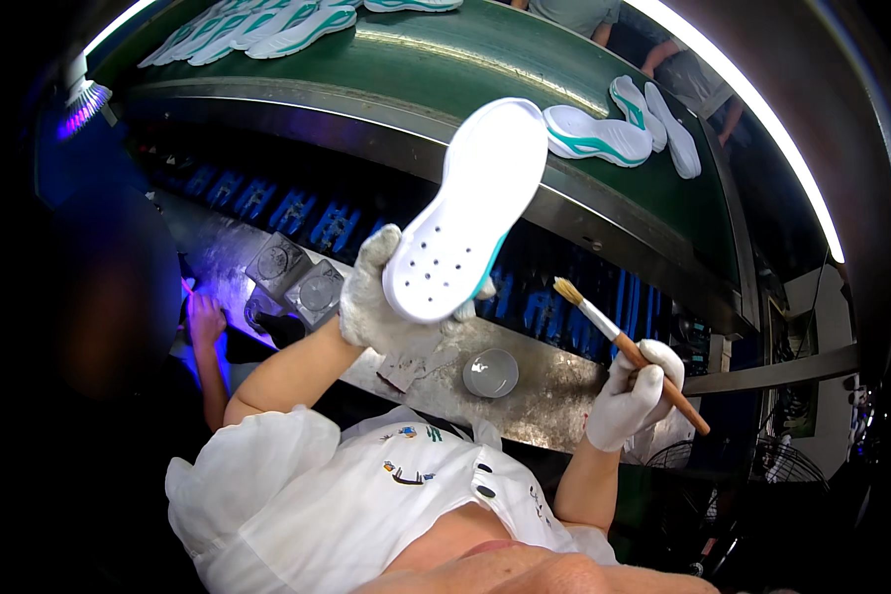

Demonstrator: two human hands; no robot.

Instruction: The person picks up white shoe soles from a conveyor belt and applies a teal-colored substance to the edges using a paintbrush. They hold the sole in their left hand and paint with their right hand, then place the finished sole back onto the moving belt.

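Note:
A white shoe sole (485,188) with a green side stripe and small round holes at one end is held up in my left hand (378,302). My gloved left fingers wrap around its holed end, and its other end points up and away over the edge of the belt. In my gloved right hand (636,396) is a brush (614,337) with a wooden handle, a metal band and pale bristles pointing up to the left. The bristles are apart from the sole. Below the sole, a small round cup (490,373) of clear or whitish liquid stands on the metal bench.
A green conveyor belt (445,59) runs across the far side, carrying several soles (257,30) at left and a few more (599,137) at right. Square blocks (317,292) lie on the bench (544,396) at left, near another person's hand (206,322). People stand beyond the belt.

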